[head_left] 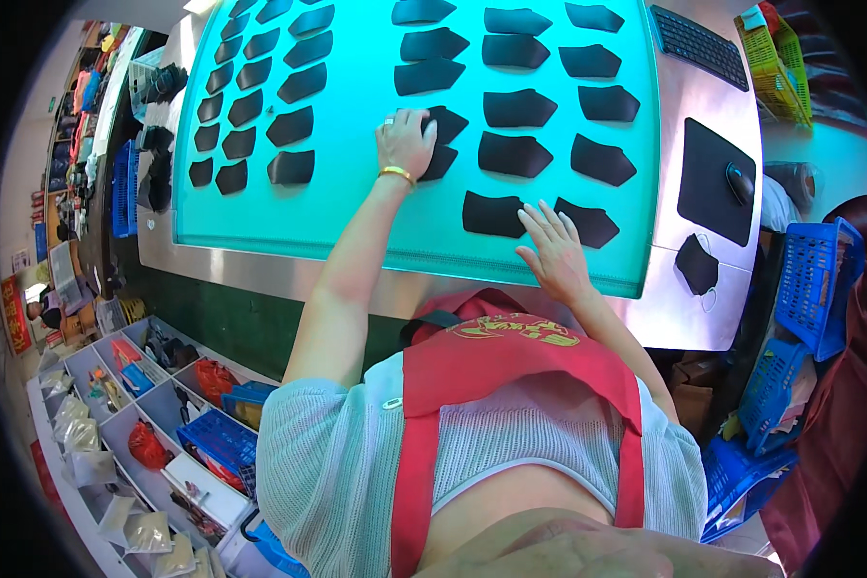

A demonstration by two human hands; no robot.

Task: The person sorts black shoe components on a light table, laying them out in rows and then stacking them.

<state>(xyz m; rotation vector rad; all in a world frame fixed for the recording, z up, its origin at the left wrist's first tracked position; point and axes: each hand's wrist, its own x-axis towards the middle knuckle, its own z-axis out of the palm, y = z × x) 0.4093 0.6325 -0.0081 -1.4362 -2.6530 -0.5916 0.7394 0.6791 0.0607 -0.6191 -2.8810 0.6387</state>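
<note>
Rows of flat black pieces with one pointed end lie on a bright turquoise work surface. My left hand, with a ring and a yellow bracelet, rests at the blunt end of a black piece; its fingers are slightly bent and lie over the edge, the tips partly hidden. Just below that is another black piece. Nearer to me, my right hand is open, fingers spread, its tips between a wide black piece and a pointed black piece. Nothing shows in its grasp.
Right of the turquoise surface are a keyboard, a mouse on a black pad and a black face mask with thin loops. Blue baskets stand beyond the right edge. A divided tray of bags sits lower left.
</note>
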